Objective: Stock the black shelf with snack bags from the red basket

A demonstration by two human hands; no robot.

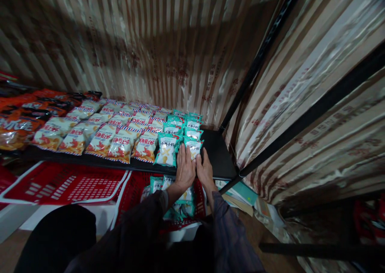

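Both hands are at the front of a teal-and-white snack bag (193, 145) on a black shelf (221, 154). My left hand (184, 166) lies on the bag's lower left part, its fingers stretched out. On the bag's lower right edge, my right hand (204, 168) rests with its fingers extended. Left of them, another teal bag (166, 149) stands at the front of the neighbouring row. More teal bags are lined up behind these two. Rows of white-and-orange snack bags (122, 142) fill the shelf further left.
Under the shelf, a red basket (128, 192) holds more teal bags (188, 209); another red basket (72, 182) is further left. Orange-and-black bags (18, 124) lie at far left. Black rack posts (255, 64) and striped fabric (180, 44) stand behind and right.
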